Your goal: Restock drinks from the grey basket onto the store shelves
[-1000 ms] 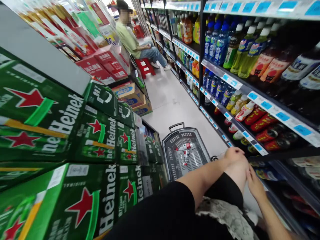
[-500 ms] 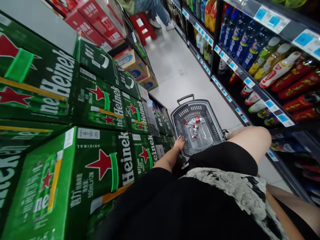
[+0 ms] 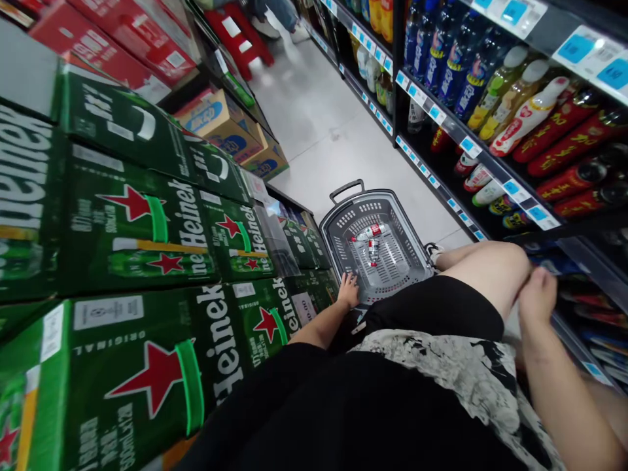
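A grey plastic shopping basket [image 3: 402, 216] stands on the aisle floor in front of me, with two small red-labelled bottles [image 3: 371, 239] lying in it. My left hand [image 3: 348, 290] reaches down and its fingers curl over the basket's near left rim. My right hand [image 3: 537, 296] rests against my bare right knee [image 3: 490, 268], fingers bent; nothing shows in it. My black shorts and patterned top fill the bottom of the view.
Stacked green Heineken cartons [image 3: 147, 235] wall the left side, with red cartons [image 3: 122, 39] and cardboard boxes [image 3: 226, 127] beyond. Drink shelves [image 3: 490, 111] with blue price tags line the right. A red stool [image 3: 240, 33] and another person's feet are far down the aisle.
My left hand left my knee and went down to the basket's near rim. The view tilted down, so the seated person is mostly out of view. My right hand came back beside the knee.
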Motion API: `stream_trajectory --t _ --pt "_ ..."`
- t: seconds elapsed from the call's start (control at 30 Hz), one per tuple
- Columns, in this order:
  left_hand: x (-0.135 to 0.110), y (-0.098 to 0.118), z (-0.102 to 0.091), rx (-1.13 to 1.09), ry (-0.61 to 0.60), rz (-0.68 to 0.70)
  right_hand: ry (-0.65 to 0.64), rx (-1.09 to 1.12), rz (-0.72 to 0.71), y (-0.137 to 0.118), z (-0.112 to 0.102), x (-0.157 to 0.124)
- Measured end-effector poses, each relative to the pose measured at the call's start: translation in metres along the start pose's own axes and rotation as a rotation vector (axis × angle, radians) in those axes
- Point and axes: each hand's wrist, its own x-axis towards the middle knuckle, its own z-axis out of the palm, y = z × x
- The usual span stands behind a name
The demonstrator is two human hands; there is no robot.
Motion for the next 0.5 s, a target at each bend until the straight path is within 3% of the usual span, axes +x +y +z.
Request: stream_trajectory --t 0.03,0.1,0.13,0.2,0.27,0.33,0.4,0.5 --pt "-0.001 -0.001 0.0 -0.007 -0.006 0.012 0.041 0.127 -0.031 -0.022 -0.003 0.006" --pt "-0.004 -0.001 0.001 -0.024 -0.01 0.015 0.104 0.218 -0.27 -0.078 -0.001 0.007" --pt "-0.004 0.0 0.001 -0.031 -0.009 0.006 0.075 0.239 -0.367 -0.107 0.006 0.002" --pt "-0.005 0.001 0.001 -0.032 -0.003 -0.016 -0.061 0.258 -0.347 -0.162 0.034 -0.02" --pt "-0.005 0.003 0.001 -0.03 0.009 -0.032 -0.234 0.189 -0.171 -0.195 0.076 -0.048" --pt "-0.005 0.005 0.002 -0.037 0.024 -0.048 -0.353 0.091 -0.022 -0.203 0.12 -0.073" --pt "-0.005 0.007 0.002 -0.056 0.032 -0.072 -0.453 -0.04 0.021 -0.191 0.157 -0.084" --pt "-0.005 0.009 0.004 -0.088 0.028 -0.103 -0.624 -0.2 0.099 -0.165 0.19 -0.072"
